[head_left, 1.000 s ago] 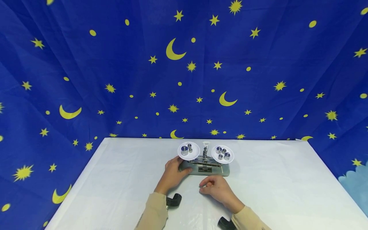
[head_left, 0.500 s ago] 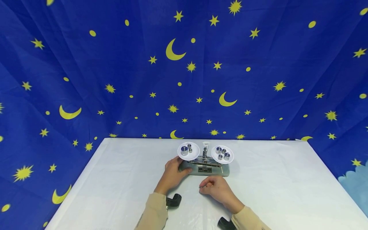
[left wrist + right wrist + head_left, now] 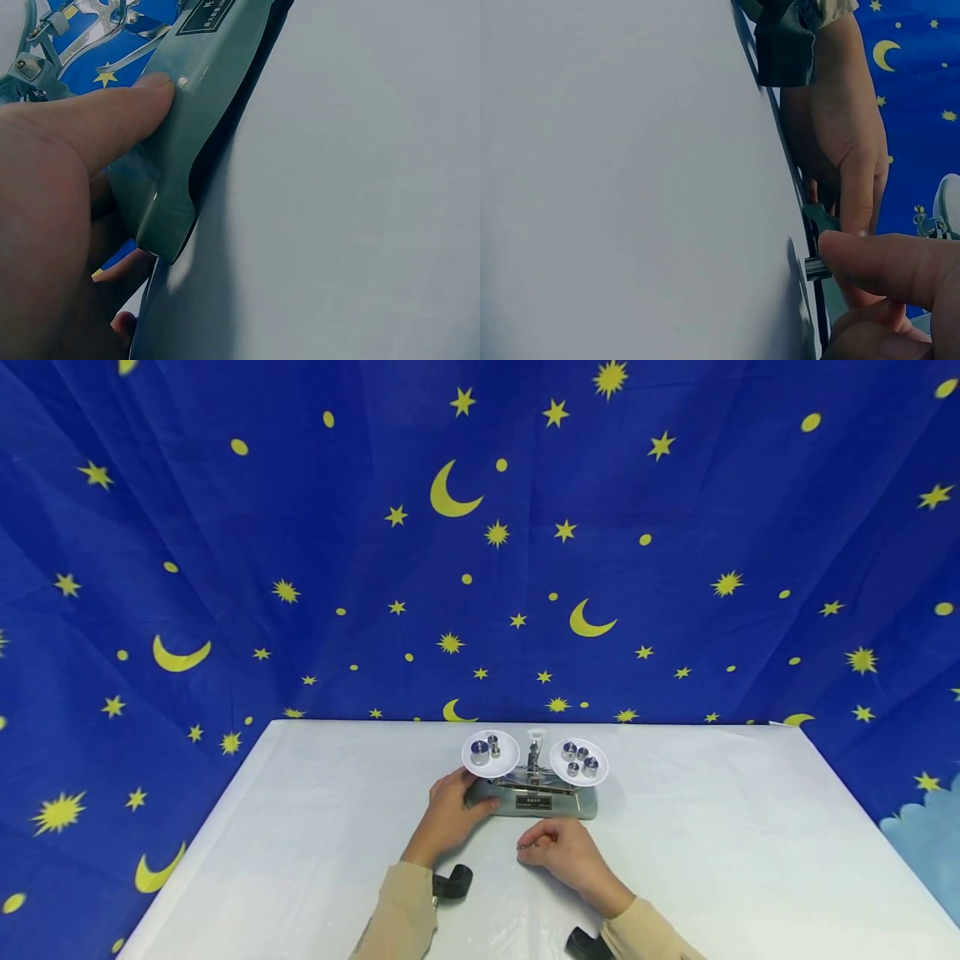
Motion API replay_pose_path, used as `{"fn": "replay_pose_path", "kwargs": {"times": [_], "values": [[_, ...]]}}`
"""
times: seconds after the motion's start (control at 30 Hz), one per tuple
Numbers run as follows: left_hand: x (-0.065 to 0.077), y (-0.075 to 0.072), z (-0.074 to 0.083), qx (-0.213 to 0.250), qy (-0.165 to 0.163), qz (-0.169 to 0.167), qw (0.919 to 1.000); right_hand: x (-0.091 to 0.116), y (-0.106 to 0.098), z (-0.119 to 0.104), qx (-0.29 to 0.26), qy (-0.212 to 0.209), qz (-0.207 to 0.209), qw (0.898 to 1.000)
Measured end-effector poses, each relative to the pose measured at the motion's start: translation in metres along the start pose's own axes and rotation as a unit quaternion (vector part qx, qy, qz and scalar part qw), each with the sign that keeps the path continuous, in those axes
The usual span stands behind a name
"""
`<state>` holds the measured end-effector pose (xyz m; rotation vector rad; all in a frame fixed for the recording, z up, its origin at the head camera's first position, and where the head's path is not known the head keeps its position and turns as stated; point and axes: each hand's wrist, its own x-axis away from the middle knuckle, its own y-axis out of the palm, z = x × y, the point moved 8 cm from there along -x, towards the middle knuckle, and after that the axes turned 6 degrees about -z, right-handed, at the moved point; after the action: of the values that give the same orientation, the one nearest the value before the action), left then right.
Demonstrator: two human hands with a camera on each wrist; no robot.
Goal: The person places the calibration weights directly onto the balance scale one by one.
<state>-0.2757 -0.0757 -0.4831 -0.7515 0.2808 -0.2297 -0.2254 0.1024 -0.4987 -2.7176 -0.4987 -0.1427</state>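
A beam balance (image 3: 534, 803) with a green-grey base stands in the middle of the table. My left hand (image 3: 448, 814) grips the left end of that base, its thumb (image 3: 139, 112) laid on the front face and the other fingers partly hidden behind. Just in front of the balance, low over the table, my right hand (image 3: 564, 852) pinches a small cylindrical metal weight (image 3: 817, 268) between thumb and fingertips. On the balance's left white pan (image 3: 491, 768) sit three metal weights of different sizes. Its right white pan (image 3: 587, 779) bears several more and looks slightly lower.
White sheeting covers the table (image 3: 337, 827). A blue cloth (image 3: 337, 527) with yellow moons and stars hangs behind the far edge. Each wrist wears a black camera mount, the left mount (image 3: 453, 883) and the right mount (image 3: 587, 943), both jutting over the table.
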Motion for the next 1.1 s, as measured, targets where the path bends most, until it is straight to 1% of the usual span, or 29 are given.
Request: {"fn": "replay_pose_path", "kwargs": {"times": [0.37,0.7,0.83,1.1], "values": [[0.0,0.0,-0.001,0.001,0.0,-0.001,1.0,-0.001,0.0,-0.001,0.003,-0.015,-0.005,1.0],[0.0,0.0,0.0,0.002,0.003,0.0,1.0,0.001,0.0,-0.003,0.013,-0.016,-0.011,1.0],[0.0,-0.001,0.001,0.003,0.002,0.0,1.0,0.002,0.0,-0.005,0.009,-0.02,-0.013,1.0],[0.001,-0.001,0.002,0.002,0.009,0.005,0.9999,0.004,-0.003,-0.011,0.008,-0.026,-0.006,1.0]]}}
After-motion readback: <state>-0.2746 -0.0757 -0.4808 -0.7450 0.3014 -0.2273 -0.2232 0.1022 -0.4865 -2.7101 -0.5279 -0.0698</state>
